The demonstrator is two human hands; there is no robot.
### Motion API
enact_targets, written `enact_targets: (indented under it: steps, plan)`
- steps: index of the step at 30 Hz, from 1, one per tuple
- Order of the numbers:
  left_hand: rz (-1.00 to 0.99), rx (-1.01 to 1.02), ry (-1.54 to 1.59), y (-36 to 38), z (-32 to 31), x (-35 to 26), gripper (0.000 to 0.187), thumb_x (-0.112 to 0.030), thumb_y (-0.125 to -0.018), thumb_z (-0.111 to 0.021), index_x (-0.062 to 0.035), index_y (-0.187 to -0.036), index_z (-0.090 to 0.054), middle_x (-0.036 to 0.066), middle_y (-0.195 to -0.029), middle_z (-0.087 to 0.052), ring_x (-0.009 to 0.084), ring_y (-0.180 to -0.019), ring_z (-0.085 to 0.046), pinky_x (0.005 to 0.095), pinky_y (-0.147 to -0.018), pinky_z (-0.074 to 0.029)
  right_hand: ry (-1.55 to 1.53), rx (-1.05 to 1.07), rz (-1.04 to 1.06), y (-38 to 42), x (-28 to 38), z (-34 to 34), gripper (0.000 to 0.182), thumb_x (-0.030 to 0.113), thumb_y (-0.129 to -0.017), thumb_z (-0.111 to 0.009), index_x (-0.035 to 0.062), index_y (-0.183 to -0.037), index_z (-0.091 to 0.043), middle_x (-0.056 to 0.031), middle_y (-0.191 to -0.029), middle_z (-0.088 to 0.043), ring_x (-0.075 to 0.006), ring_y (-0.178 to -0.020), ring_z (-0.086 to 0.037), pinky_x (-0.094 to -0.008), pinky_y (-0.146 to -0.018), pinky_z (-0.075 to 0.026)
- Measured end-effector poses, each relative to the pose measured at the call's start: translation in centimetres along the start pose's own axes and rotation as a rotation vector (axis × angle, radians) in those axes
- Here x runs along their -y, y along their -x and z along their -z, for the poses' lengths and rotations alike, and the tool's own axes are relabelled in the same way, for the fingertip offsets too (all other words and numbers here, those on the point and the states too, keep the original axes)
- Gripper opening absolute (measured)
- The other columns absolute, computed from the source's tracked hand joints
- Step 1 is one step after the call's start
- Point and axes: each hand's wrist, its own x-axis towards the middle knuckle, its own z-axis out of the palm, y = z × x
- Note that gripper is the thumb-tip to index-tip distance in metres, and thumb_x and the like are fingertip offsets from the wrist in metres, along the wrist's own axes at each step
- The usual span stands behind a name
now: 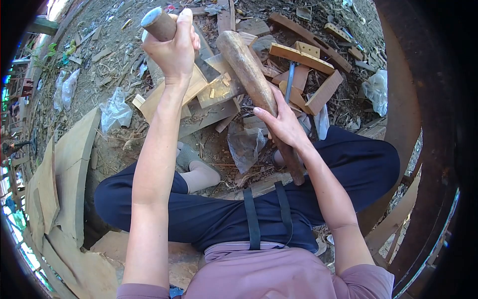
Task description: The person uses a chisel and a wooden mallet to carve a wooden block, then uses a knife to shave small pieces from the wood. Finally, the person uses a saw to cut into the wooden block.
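My left hand (175, 50) is raised at the upper left, its fingers wrapped round a thick brown cylindrical handle (163, 26) with a pale blue end face. Whatever lies at that handle's other end is hidden behind the hand. My right hand (286, 122) grips a worn wooden club (245, 62) near its narrower part. The club's thick rounded head leans away to the upper left, while its thin end points down toward my thigh. Beneath both hands lies a pile of cut boards, including a flat plank (221, 87) with small wood chips on top.
Several wood offcuts, such as an orange-brown strip (301, 58) and a block (323, 93), lie on the littered ground. A blue-grey bar (290, 82) stands among them. Plastic bags (115, 110) are scattered about. Large boards (74, 169) lean at left; a rusty curved frame (430, 124) rises at right.
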Motion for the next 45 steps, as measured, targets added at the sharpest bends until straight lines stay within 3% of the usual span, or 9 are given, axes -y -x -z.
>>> enact_targets:
  steps: [10, 14, 15, 16, 20, 26, 30, 34, 45]
  plan:
    - [-0.017, -0.049, -0.031, 1.1, -1.2, 0.4, 0.019, -0.002, -0.087, -0.065, -0.0037, -0.075, -0.052, 0.002, -0.056, -0.053, 0.0090, -0.043, -0.050, 0.0239, -0.039, -0.040, -0.136, 0.030, -0.135, 1.8, 5.8, 2.1, 0.077, 0.038, -0.087, -0.067, 0.0088, -0.148, -0.033, -0.0245, -0.125, -0.059, -0.0320, -0.104, -0.063, -0.0396, -0.091, -0.049]
    - [-0.152, -0.053, -0.165, 0.7, -0.8, 1.7, 0.019, -0.001, -0.087, -0.065, -0.0039, -0.074, -0.051, 0.002, -0.057, -0.053, 0.0091, -0.043, -0.050, 0.0239, -0.039, -0.040, 0.056, -0.188, 0.213, 3.4, 12.0, 4.1, 0.076, 0.040, -0.089, -0.068, 0.0057, -0.148, -0.033, -0.0205, -0.124, -0.061, -0.0199, -0.084, -0.064, -0.0311, -0.069, -0.054]
    - [-0.174, -0.060, -0.214, 0.7, -0.9, 1.8, 0.019, 0.000, -0.087, -0.064, -0.0039, -0.074, -0.051, 0.001, -0.057, -0.053, 0.0090, -0.043, -0.050, 0.0241, -0.039, -0.040, 0.029, -0.189, 0.313, 3.6, 13.8, 4.7, 0.073, 0.040, -0.089, -0.067, 0.0082, -0.147, -0.036, -0.0201, -0.121, -0.062, -0.0205, -0.086, -0.065, -0.0315, -0.070, -0.054]
    - [-0.176, -0.053, -0.204, 0.7, -0.7, 2.1, 0.019, 0.000, -0.087, -0.064, -0.0039, -0.074, -0.051, 0.001, -0.057, -0.053, 0.0090, -0.043, -0.050, 0.0241, -0.039, -0.040, -0.025, -0.163, 0.411, 4.3, 16.5, 5.1, 0.077, 0.044, -0.088, -0.067, 0.0046, -0.146, -0.037, -0.0203, -0.132, -0.054, -0.0290, -0.121, -0.054, -0.0435, -0.100, -0.045]
    - [-0.182, -0.100, -0.257, 1.1, -0.9, 0.8, 0.015, -0.012, -0.079, -0.073, -0.0018, -0.084, -0.064, 0.002, -0.070, -0.065, 0.0104, -0.064, -0.062, 0.0266, -0.062, -0.049, 0.364, -0.298, 0.759, 4.1, 21.3, 5.4, 0.062, 0.033, -0.090, -0.067, 0.0040, -0.139, -0.042, -0.0199, -0.107, -0.067, -0.0285, -0.099, -0.067, -0.0389, -0.085, -0.051]
    - [-0.054, -0.075, -0.127, 1.7, -1.0, 2.0, 0.019, -0.014, -0.079, -0.074, 0.0005, -0.087, -0.066, 0.004, -0.075, -0.069, 0.0108, -0.068, -0.064, 0.0278, -0.066, -0.051, 0.848, -0.131, 0.631, 2.9, 21.6, 8.3, 0.064, 0.032, -0.089, -0.066, 0.0108, -0.143, -0.041, -0.0242, -0.094, -0.068, -0.0373, -0.089, -0.070, -0.0439, -0.080, -0.052]
    - [-0.035, -0.095, -0.180, 1.7, -1.1, 1.7, 0.019, -0.016, -0.079, -0.075, -0.0002, -0.085, -0.066, 0.004, -0.073, -0.068, 0.0108, -0.067, -0.064, 0.0276, -0.065, -0.051, 0.552, -0.040, 0.909, 4.6, 24.5, 8.6, 0.073, 0.031, -0.091, -0.066, -0.0025, -0.144, -0.029, -0.0285, -0.115, -0.062, -0.0353, -0.097, -0.069, -0.0402, -0.082, -0.053]
    - [-0.249, -0.094, -0.248, 1.5, -1.3, 0.7, 0.020, -0.015, -0.078, -0.075, 0.0007, -0.086, -0.066, 0.005, -0.075, -0.069, 0.0111, -0.068, -0.064, 0.0280, -0.067, -0.052, 0.683, -0.223, 0.842, 3.2, 22.1, 6.3, 0.063, 0.029, -0.087, -0.067, 0.0109, -0.142, -0.042, -0.0248, -0.094, -0.068, -0.0378, -0.087, -0.069, -0.0453, -0.079, -0.052]
    - [-0.201, -0.082, -0.207, 1.6, -1.0, 1.4, 0.022, -0.011, -0.077, -0.075, 0.0038, -0.089, -0.064, 0.007, -0.080, -0.070, 0.0133, -0.073, -0.066, 0.0292, -0.071, -0.052, 0.647, -0.073, 0.748, 3.7, 23.9, 6.2, 0.069, 0.027, -0.088, -0.068, 0.0058, -0.144, -0.034, -0.0258, -0.100, -0.067, -0.0372, -0.087, -0.070, -0.0414, -0.078, -0.054]
